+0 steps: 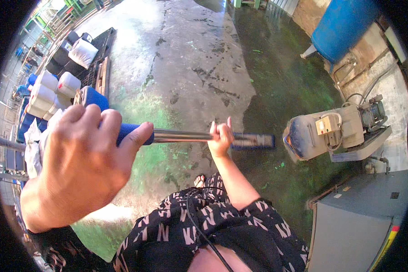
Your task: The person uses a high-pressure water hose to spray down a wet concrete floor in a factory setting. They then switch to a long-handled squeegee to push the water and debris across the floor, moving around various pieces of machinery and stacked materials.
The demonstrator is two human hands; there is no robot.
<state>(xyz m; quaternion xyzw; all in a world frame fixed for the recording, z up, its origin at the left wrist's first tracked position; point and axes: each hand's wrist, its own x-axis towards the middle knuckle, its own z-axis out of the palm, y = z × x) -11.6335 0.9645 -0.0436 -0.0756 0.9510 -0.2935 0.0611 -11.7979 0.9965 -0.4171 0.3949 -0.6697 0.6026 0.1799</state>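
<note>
- Head view, looking down: the left hand [79, 165] is wrapped shut around the blue foam handle [105, 119] of a long metal pole [181, 135], close under the camera.
- Farther along the same pole, the right hand [221, 139] is closed on the bare steel, just short of the dark brush head [254, 141] at the far end.
- The pole lies roughly level across the body, its brush end held above the wet concrete floor [190, 54], which is stained green with algae near the feet.
- Judgement: with the two hands set well apart on the pole there is good leverage; to work well, the forward grip should stay firm while the rear hand steers and presses the head flat to the floor.
- Judgement: footing looks slippery, so short strokes and a steady stance seem wise.
- A grey compressor [335, 133] stands just beyond the brush head; white drums [54, 90] sit well off to the left.
</note>
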